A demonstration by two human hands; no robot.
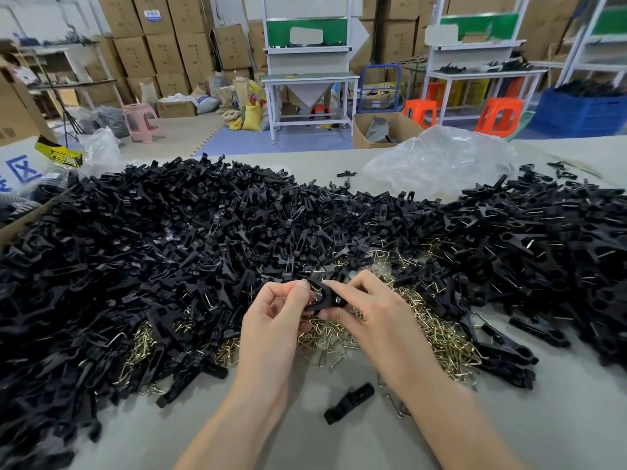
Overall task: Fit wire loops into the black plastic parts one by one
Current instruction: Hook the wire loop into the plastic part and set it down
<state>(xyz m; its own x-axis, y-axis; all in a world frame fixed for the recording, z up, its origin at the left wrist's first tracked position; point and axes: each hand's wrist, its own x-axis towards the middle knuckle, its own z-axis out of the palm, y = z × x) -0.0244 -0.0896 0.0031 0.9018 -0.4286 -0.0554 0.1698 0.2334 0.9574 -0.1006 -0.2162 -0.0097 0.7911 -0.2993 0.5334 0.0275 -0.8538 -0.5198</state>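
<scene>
The black plastic part is being held just above the counter, over the loose heap of wire loops. The left hand is pinching one end with curled fingers, and the right hand is gripping the other end. A glint of wire is showing between the fingertips, but whether a loop is seated cannot be told. For this step, one hand should be steadying the part while the other is pressing the loop's ends squarely into their slots, without twisting the wire. More black parts are lying heaped around. A clear plastic bag is lying crumpled on the counter, its contents not discernible. Beyond, an open cardboard box is holding unidentifiable grey material, and a blue crate is carrying dark pieces.
</scene>
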